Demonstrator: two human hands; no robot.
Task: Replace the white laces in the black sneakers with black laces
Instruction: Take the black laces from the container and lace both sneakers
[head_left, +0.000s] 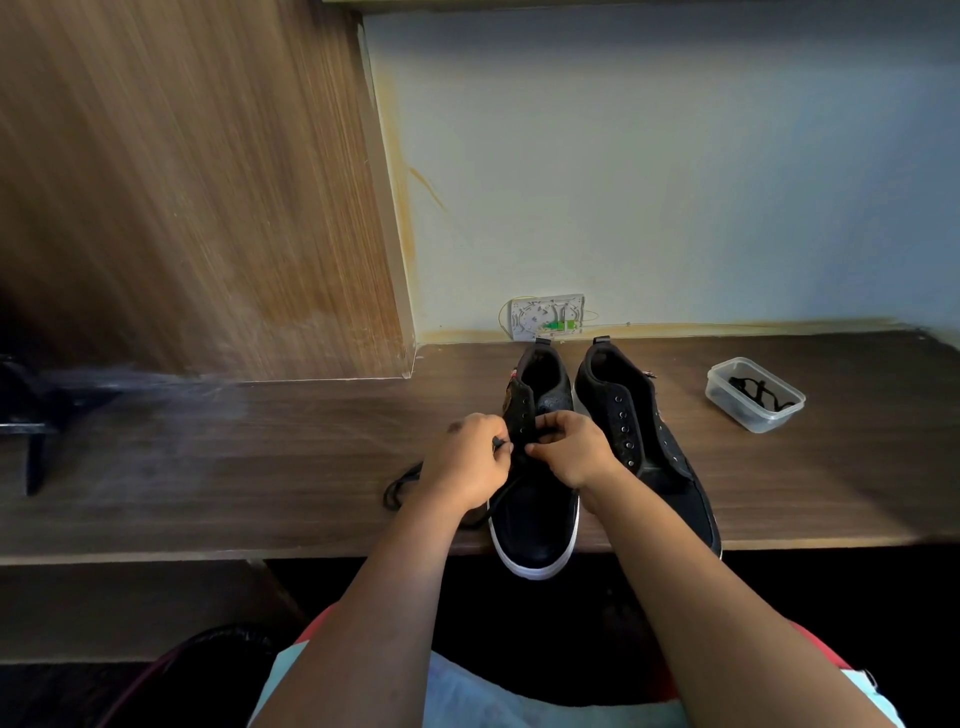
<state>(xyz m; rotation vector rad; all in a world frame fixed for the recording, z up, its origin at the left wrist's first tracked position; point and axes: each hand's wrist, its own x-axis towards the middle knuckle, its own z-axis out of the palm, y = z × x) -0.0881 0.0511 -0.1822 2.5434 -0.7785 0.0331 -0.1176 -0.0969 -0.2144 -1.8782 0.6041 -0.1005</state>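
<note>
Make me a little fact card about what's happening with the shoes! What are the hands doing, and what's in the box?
left hand: pinches a black lace at the eyelets of the left shoe
right hand: pinches at the same eyelets, fingers curled
black lace: trails loose onto the desk, left of the shoe
right shoe: beside the other, eyelets show no lace
plastic box: lid off, to the right, another black lace inside
white laces: none in view
</note>
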